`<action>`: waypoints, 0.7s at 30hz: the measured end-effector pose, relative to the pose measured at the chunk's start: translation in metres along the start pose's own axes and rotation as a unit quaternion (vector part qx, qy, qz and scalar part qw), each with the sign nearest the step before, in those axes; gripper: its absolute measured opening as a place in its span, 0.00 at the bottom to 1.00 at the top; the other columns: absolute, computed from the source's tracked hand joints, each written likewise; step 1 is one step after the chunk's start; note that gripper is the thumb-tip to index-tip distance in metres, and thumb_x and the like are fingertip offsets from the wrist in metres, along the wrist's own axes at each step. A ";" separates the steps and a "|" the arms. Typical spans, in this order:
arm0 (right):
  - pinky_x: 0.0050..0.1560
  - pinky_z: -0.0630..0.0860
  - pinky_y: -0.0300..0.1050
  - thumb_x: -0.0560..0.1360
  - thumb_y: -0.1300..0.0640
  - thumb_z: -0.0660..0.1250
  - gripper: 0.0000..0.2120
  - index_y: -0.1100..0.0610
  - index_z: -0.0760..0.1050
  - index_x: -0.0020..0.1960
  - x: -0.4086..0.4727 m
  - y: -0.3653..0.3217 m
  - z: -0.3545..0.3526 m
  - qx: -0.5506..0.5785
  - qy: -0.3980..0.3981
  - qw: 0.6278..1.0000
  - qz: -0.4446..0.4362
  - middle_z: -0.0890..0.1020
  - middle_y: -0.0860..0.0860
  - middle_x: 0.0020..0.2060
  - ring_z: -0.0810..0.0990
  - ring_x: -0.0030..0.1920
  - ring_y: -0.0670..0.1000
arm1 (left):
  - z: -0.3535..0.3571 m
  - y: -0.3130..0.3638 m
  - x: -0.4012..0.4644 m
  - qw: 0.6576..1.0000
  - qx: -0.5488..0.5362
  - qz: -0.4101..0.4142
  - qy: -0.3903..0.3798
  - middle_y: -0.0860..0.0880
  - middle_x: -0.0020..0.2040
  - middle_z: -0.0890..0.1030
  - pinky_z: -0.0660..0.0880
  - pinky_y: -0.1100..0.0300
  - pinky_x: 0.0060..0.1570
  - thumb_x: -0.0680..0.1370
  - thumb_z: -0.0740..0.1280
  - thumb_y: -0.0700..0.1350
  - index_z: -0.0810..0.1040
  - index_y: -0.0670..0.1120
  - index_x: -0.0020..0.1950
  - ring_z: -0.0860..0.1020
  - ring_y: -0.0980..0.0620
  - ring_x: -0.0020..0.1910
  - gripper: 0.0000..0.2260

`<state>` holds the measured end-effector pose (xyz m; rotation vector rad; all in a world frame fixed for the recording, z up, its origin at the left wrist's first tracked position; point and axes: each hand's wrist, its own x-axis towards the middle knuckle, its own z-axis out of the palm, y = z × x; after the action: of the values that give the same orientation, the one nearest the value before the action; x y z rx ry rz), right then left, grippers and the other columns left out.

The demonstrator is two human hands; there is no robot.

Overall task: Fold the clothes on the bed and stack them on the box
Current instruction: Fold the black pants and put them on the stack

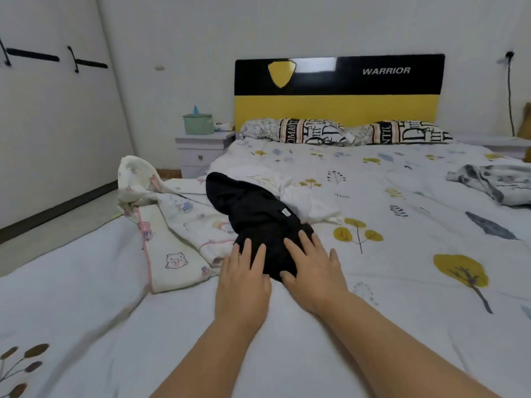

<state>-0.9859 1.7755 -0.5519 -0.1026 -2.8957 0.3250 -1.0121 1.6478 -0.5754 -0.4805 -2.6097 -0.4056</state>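
Both hands (pixel 275 271) flat on black garment (pixel 253 214)

Matt black cloth garment (pixel 253 216) on printed cotton-like sheet (pixel 402 225); glossy headboard (pixel 339 90).

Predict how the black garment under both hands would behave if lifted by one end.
The black garment would probably droop limply: it already lies crumpled in soft folds. It looks light, sinking little into the bedsheet. Likely not slippery; the left hand and right hand rest flat on matte cloth.
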 end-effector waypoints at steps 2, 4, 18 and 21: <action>0.73 0.52 0.54 0.78 0.51 0.56 0.20 0.49 0.63 0.70 -0.002 0.007 0.018 0.031 0.060 0.998 -0.006 0.63 0.48 0.71 0.58 0.73 0.52 | 0.012 -0.004 -0.002 0.999 -0.014 0.010 0.027 0.45 0.65 0.75 0.69 0.47 0.62 0.70 0.72 0.42 0.78 0.49 0.59 0.71 0.42 0.67 0.18; 0.68 0.59 0.49 0.77 0.55 0.58 0.13 0.52 0.70 0.61 -0.002 0.010 0.026 0.054 0.129 0.990 -0.022 0.72 0.47 0.59 0.69 0.62 0.50 | 0.009 -0.002 0.000 0.998 -0.025 0.012 0.054 0.47 0.54 0.81 0.74 0.48 0.53 0.63 0.76 0.41 0.79 0.49 0.44 0.78 0.43 0.58 0.13; 0.49 0.69 0.37 0.70 0.61 0.59 0.20 0.46 0.61 0.58 -0.124 -0.010 -0.059 0.156 0.015 0.988 0.003 0.71 0.45 0.49 0.70 0.46 0.47 | -0.090 0.046 -0.076 0.983 -0.129 0.029 -0.128 0.54 0.33 0.70 0.65 0.60 0.40 0.80 0.54 0.48 0.66 0.52 0.57 0.72 0.52 0.37 0.07; 0.42 0.66 0.32 0.67 0.58 0.57 0.20 0.44 0.65 0.57 -0.162 -0.005 -0.073 0.099 -0.010 0.995 -0.012 0.65 0.44 0.46 0.67 0.45 0.46 | -0.125 0.059 -0.100 0.953 -0.187 0.014 -0.237 0.54 0.38 0.75 0.70 0.62 0.44 0.77 0.58 0.48 0.69 0.56 0.53 0.76 0.54 0.43 0.07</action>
<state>-0.8116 1.7706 -0.5167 -0.0314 -2.8622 0.6103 -0.8580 1.6295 -0.5049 -0.8276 -2.9836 -0.8777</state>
